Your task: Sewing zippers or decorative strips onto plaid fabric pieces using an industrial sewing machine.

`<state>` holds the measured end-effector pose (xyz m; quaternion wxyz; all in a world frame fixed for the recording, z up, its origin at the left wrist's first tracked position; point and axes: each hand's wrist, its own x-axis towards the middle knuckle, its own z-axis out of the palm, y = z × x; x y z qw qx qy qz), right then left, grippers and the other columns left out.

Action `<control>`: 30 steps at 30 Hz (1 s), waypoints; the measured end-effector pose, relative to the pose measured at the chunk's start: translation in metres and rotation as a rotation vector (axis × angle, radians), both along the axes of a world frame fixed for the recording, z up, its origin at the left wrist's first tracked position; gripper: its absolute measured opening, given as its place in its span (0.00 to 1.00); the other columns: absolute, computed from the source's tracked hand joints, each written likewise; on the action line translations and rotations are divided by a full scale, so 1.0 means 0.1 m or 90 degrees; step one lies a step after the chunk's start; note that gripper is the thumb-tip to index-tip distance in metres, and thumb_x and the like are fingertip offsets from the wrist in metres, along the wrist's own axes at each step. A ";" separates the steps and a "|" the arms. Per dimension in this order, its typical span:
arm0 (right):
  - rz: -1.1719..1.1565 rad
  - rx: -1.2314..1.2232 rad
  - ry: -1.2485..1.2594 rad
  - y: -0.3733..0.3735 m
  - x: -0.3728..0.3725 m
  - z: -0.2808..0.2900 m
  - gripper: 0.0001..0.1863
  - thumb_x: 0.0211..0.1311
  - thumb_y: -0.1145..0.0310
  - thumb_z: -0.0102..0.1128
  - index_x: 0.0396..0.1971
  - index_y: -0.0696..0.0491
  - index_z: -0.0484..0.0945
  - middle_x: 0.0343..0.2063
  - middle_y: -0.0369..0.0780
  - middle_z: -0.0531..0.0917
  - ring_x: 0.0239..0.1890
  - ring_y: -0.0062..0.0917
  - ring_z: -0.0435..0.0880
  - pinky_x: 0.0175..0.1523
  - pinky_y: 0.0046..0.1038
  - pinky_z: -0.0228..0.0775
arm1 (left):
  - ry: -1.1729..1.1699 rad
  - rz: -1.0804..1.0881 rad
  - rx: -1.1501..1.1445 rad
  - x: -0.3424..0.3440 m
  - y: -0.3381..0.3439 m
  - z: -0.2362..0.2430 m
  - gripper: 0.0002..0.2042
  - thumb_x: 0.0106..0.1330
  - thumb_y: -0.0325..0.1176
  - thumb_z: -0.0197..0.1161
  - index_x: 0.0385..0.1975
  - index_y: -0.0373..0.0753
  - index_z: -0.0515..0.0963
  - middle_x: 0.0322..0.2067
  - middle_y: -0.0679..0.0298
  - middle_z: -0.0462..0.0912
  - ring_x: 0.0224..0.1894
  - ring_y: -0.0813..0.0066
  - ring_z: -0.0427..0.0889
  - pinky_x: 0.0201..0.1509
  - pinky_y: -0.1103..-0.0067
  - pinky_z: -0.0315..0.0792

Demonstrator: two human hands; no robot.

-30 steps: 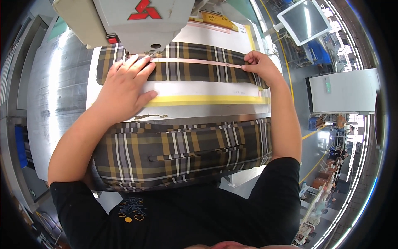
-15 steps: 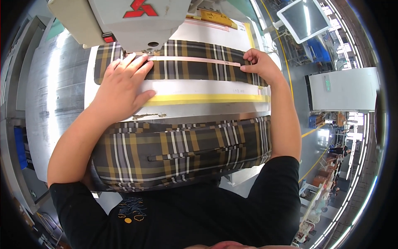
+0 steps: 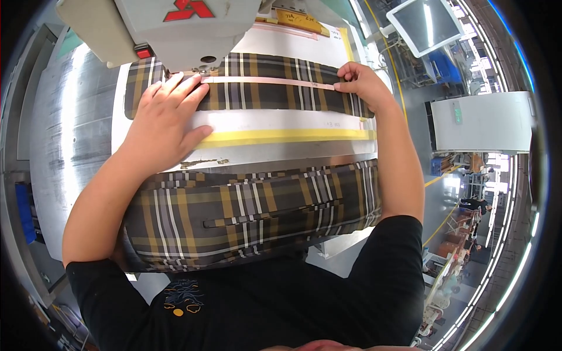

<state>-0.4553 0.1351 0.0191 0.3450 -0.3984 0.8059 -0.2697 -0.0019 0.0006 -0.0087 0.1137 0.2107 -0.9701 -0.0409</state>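
The metal worktop (image 3: 73, 126) stretches out to the left of the left hand (image 3: 161, 111). The grey-white sewing machine head (image 3: 181, 35) stands just beyond that hand's fingertips. Nearer the body than both hands, a folded plaid bundle (image 3: 252, 205) is laid between the forearms. A white board (image 3: 234, 120), edged by a yellow band (image 3: 281, 137), lies between this bundle and the upper cloth, and shows again beyond the grip.

The plaid panel (image 3: 263, 99) is spread from beneath the left hand across to the right. It is pressed by the left hand, whose fingers are fanned flat, with nothing clamped between them. At the panel's far end the right hand (image 3: 364, 88) is set, fingers curled and thumb laid on the end of the pink strip (image 3: 269, 81); whether cloth is pinched there cannot be told. The strip is run along the panel from the left fingertips to the right thumb.

Over the last second the whole view has slid slightly leftward, the hands included, yet strip, panel and fingers have kept the same places relative to one another. No feeding of cloth is apparent, so alignment is judged to be held steady under the machine.
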 end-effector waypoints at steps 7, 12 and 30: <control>0.055 0.038 0.081 0.03 0.22 0.16 0.19 0.47 0.77 0.81 0.38 0.50 0.81 0.37 0.28 0.71 0.39 0.17 0.67 0.48 0.20 0.64 | 0.016 -0.009 0.003 0.02 -0.01 -0.02 0.33 0.74 0.49 0.63 0.74 0.39 0.67 0.76 0.56 0.65 0.79 0.53 0.60 0.82 0.54 0.50; 0.032 0.024 0.018 0.01 0.14 0.09 0.20 0.46 0.79 0.81 0.38 0.50 0.82 0.37 0.28 0.71 0.40 0.17 0.68 0.49 0.19 0.63 | 0.014 -0.004 0.002 0.03 0.00 -0.03 0.33 0.74 0.49 0.63 0.74 0.39 0.68 0.76 0.56 0.65 0.79 0.53 0.59 0.82 0.54 0.50; 0.084 -0.011 0.215 -0.18 0.30 0.13 0.19 0.50 0.65 0.84 0.36 0.54 0.81 0.30 0.31 0.77 0.34 0.19 0.75 0.41 0.25 0.69 | 0.063 -0.004 0.002 0.01 0.01 -0.03 0.31 0.73 0.50 0.64 0.69 0.37 0.74 0.72 0.54 0.71 0.76 0.53 0.64 0.80 0.57 0.54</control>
